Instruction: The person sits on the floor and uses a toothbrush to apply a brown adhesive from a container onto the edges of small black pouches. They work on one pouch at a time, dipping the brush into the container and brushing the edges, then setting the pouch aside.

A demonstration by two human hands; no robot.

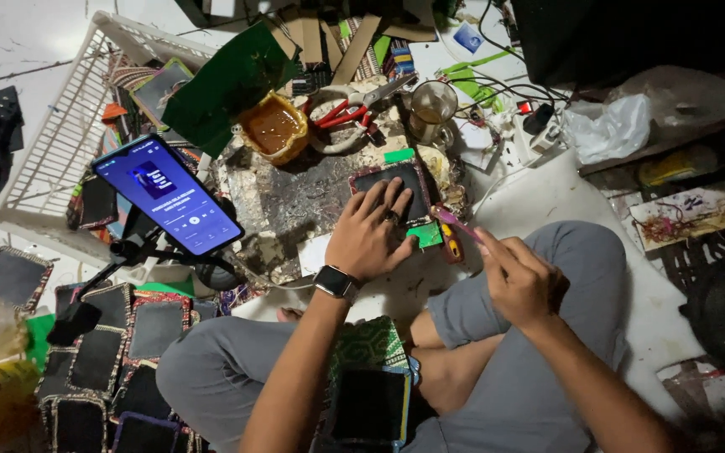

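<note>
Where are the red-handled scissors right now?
In the head view, the red-handled scissors lie at top centre, between the tub of brown glue and the glass mug, beyond the left hand.

— what's under the left hand?
— a dark rectangular panel [396, 180] with a patterned fabric border, lying flat on the stained work board, its near end covered by fingers.
— and the right hand?
— a thin pink knife [456, 225], tilted, tip near the panel's right edge.

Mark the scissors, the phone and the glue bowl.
scissors [347, 111], head view, on the red handles.
phone [167, 194], head view, middle of the lit screen.
glue bowl [273, 127], head view, on the brown liquid inside.
</note>
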